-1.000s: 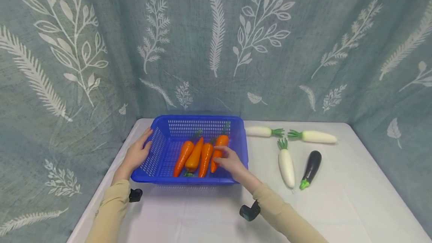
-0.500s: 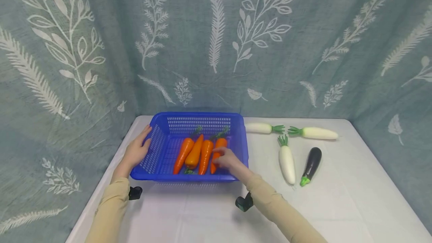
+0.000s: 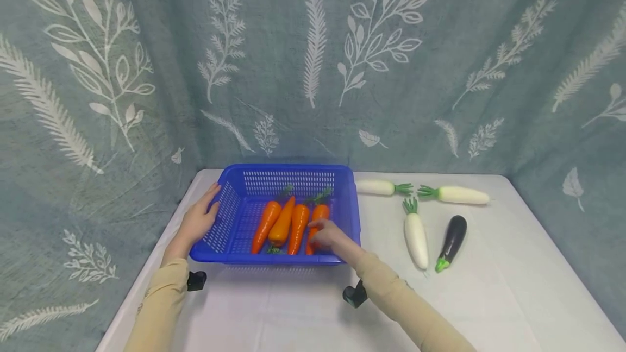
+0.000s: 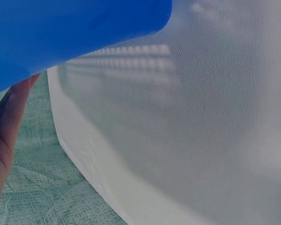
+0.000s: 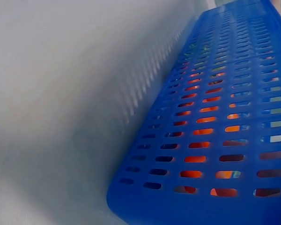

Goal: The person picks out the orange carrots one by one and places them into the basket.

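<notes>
A blue plastic basket [image 3: 235, 258] holds several orange carrots, such as this one [image 3: 282, 221] in the middle of the row. My left hand [image 3: 195, 224] rests against the basket's left rim, fingers fairly straight; the left wrist view shows fingers [image 4: 22, 101] beneath the rim. Inside the basket, my right hand [image 3: 329, 235] grips the rightmost carrot [image 3: 320, 212], its curled fingers covering the middle. The green leaves of this carrot [image 3: 323, 195] point to the back. In the right wrist view, the perforated basket wall [image 5: 210, 117] hides that hand, with orange showing through the slots.
To the right of the basket lie white radishes [image 3: 415, 239], one [image 3: 375, 187] near its back corner and another [image 3: 462, 195] farther right. A dark eggplant [image 3: 455, 235] is beside them. Patterned curtains [image 3: 293, 69] enclose the white table [image 3: 274, 319] at the back and sides.
The rightmost carrot has shifted slightly toward the front of the basket, with my right hand following it and its fingers drawing closer together. My left hand stays at the rim.
</notes>
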### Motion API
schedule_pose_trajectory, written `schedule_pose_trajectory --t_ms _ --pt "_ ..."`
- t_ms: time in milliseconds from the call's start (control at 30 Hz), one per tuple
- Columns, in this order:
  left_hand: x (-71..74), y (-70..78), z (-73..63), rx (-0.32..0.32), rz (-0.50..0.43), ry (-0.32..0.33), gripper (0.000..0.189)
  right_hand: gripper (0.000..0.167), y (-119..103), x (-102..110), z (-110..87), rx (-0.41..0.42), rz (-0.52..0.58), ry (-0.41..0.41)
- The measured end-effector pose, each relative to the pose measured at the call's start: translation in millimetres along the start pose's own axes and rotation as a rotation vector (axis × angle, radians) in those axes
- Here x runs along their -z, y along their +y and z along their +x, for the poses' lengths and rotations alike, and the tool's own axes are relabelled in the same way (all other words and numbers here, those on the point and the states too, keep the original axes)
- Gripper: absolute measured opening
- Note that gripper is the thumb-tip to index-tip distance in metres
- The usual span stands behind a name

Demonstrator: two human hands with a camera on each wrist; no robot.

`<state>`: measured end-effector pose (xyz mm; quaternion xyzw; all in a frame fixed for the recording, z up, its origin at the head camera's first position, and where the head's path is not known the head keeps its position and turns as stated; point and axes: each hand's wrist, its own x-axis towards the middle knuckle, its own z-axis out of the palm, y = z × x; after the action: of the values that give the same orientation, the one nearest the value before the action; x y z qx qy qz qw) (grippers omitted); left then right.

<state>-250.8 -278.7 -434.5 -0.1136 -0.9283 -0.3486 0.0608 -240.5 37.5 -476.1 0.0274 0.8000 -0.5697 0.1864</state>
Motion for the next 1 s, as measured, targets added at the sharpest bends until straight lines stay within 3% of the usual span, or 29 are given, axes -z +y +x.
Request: schedule_pose_trajectory --t_ms 133,367,567,700,833,933,1000 --pt "-2.3 -2.8 -1.0 0.014 0.006 -0.014 0.047 0.039 15.9 -3.4 7.2 0.067 -0.081 0.014" --pt "-0.9 -2.4 -0.7 0.04 0.015 -0.035 0.049 0.04 -16.4 -3.9 -28.6 0.075 -0.251 0.067" --pt "-0.4 0.6 1.4 0.035 0.022 0.001 0.048 0.034 -23.3 0.4 -32.3 0.077 -0.331 0.106" --pt "-0.4 1.4 0.4 0.059 0.066 0.086 0.046 0.036 -24.4 2.8 -32.8 0.065 -0.39 0.117" --pt "-1.2 3.6 -1.4 0.087 0.144 0.258 0.042 0.04 -31.3 6.7 -37.7 0.07 -0.434 0.101" --pt "-2.7 4.8 -5.7 0.119 0.128 0.388 0.038 0.04 -35.7 13.6 -47.7 0.136 -0.399 0.079" --pt "-3.6 3.3 -11.2 0.16 0.067 0.43 0.036 0.036 -35.2 22.4 -57.8 0.223 -0.315 0.068"
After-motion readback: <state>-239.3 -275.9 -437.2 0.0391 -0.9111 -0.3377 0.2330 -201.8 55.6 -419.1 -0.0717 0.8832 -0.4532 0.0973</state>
